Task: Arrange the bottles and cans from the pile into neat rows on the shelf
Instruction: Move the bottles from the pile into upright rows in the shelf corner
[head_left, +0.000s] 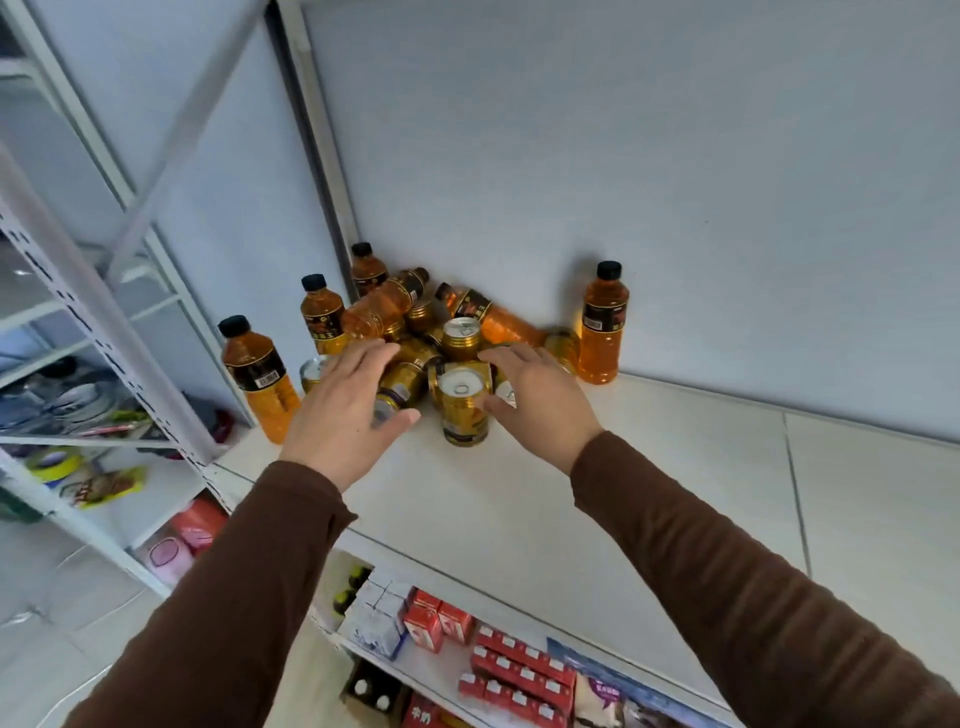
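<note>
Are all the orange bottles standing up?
No, two orange bottles lie on their sides in the pile, while others, like the right-hand bottle, stand upright.

A: Pale grey wall (623, 156) fills the background, with a white perforated upright (104, 343) of a neighbouring rack at left.

B: On that rack, a yellow-rimmed tape roll (54, 464) lies beside a yellow snack packet (104, 486); pink packs (179, 540) sit one level lower.

A: Below, red cartons (519, 670) stand in rows on a lower tier, with two taller red boxes (436, 621) just left of them.

B: A white and blue carton (376, 613) sits beside those. Light floor tiles (52, 660) show at bottom left.
</note>
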